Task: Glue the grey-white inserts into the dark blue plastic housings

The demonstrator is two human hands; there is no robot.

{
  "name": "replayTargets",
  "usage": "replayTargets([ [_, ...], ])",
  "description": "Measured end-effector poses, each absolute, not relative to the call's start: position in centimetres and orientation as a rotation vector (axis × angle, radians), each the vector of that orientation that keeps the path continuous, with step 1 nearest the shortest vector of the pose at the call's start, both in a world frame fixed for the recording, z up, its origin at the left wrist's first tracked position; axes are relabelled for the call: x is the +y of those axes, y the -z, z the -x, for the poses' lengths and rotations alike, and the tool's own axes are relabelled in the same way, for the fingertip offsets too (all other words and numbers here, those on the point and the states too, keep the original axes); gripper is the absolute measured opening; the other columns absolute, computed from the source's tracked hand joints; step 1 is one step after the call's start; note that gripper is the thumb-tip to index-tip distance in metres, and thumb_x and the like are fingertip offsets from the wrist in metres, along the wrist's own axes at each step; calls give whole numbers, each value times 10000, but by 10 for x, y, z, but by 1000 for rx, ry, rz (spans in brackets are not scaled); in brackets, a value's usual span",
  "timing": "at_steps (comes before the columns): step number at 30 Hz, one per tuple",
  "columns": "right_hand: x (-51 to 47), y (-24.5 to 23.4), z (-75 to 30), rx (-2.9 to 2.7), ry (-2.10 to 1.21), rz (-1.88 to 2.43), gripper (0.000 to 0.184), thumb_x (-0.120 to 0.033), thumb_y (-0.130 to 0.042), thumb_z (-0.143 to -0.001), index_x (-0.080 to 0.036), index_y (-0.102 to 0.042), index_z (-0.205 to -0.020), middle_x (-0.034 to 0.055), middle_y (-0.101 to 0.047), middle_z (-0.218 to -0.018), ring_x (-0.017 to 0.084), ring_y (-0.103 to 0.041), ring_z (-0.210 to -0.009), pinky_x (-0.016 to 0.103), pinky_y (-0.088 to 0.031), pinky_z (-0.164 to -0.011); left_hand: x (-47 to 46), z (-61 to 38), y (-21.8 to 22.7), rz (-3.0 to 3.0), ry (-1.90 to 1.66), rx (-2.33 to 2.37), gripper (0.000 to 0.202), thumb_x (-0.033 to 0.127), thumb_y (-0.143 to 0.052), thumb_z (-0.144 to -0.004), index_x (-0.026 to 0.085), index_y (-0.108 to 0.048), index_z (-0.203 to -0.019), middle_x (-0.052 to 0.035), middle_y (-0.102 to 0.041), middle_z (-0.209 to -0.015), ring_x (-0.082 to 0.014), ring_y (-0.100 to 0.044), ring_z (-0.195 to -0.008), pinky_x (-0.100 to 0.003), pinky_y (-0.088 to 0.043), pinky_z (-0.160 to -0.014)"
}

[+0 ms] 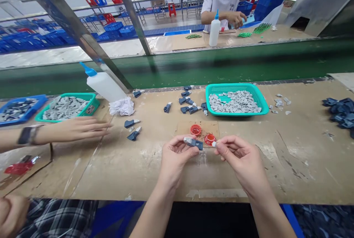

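Observation:
Between thumb and fingers, my left hand (177,157) grips a dark blue-grey plastic part (197,144) with a light grey piece at its left end. My right hand (240,157) pinches a small light grey plastic piece (214,144) just to the right of that part, with a gap between them. Right behind my hands, two red caps (195,130) holding reddish liquid rest on a stained cardboard square (182,125). Farther back stands a green basket (264,109) of small light grey pieces. Several dark parts with grey ends (190,109) lie to its left.
A co-worker's hand (80,128) reaches in from the left, near green and blue baskets (95,101), a white bottle (106,86) and crumpled white cloth (122,106). Dark parts (341,114) are heaped at right. Across the green belt (179,70), another person (221,2) works.

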State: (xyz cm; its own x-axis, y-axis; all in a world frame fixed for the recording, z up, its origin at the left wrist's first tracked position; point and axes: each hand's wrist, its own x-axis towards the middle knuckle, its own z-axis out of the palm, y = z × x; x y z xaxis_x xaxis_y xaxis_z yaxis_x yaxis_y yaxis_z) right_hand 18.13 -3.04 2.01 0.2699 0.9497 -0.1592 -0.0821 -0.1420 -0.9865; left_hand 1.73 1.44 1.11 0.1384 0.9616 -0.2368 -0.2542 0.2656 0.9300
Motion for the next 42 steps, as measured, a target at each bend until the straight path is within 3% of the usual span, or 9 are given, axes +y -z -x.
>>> replayTargets([
  [3,-32,-28,-173,-921,-1160,1361,200,-414,-712,-767,-219,-670,-755,41,-692,-673,199,-659,-642,295,-528,-568,12,-23,-12,-861,-1074,999,289,148,-854,-560,173,-717,-812,-59,-756,-870,-215,-710,-855,-315,-569,-801],
  [9,-29,-25,-168,-955,-1232,1288,185,-396,-708,-777,-216,-671,-759,29,-692,-698,192,-664,-681,303,-535,-671,6,-24,-17,-843,-1129,963,283,68,-855,-524,191,-724,-743,-22,-760,-816,-178,-713,-805,-264,-586,-747],
  [15,-30,-20,-171,-1005,-1387,1276,222,-409,-680,-814,-221,-565,-832,-7,-674,-658,158,-630,-670,270,-477,-679,0,-25,-20,-862,-1119,974,259,58,-861,-492,183,-733,-678,-27,-753,-765,-208,-723,-707,-315,-621,-674],
  [23,-36,-15,-183,-1109,-1651,1110,296,-459,-600,-876,-246,-441,-1006,-37,-621,-715,117,-552,-624,224,-378,-588,-5,-20,-29,-1029,-979,982,193,95,-849,-532,185,-757,-676,-29,-731,-738,-265,-730,-795,-339,-631,-722],
  [29,-20,-28,-181,-1182,-1444,1244,283,-493,-579,-870,-225,-516,-933,-18,-608,-709,135,-566,-631,241,-412,-580,-4,-21,-22,-1144,-966,929,348,234,-727,-762,213,-697,-1109,-75,-725,-1089,-250,-669,-1046,-379,-526,-966],
  [32,13,-26,-209,-1360,-1089,1424,278,-470,-509,-904,-206,-592,-871,29,-653,-762,167,-603,-673,278,-453,-612,3,-8,-9,-1300,-1050,1062,385,306,-576,-884,206,-583,-1256,-95,-678,-1175,-234,-619,-1125,-410,-445,-1042],
  [36,75,-13,-266,-1627,-418,1961,202,-328,-551,-868,-220,-688,-971,53,-718,-905,209,-649,-768,310,-459,-667,27,40,10,-1536,-1194,1378,379,340,-420,-945,200,-506,-1286,-94,-659,-1112,-216,-618,-1075,-432,-412,-1039],
  [39,116,-4,-290,-1746,-362,2062,205,-318,-647,-797,-206,-732,-946,74,-739,-914,247,-661,-820,310,-448,-656,50,85,17,-1757,-1174,1623,318,268,-388,-929,176,-534,-1195,-98,-663,-1019,-230,-621,-1030,-432,-430,-991],
  [42,143,4,-293,-1846,-402,2068,160,-309,-727,-720,-211,-759,-842,77,-751,-893,261,-668,-828,302,-438,-647,70,122,14,-1928,-1027,1885,360,188,-385,-885,176,-516,-1221,-118,-672,-1051,-258,-631,-1020,-418,-471,-904],
])
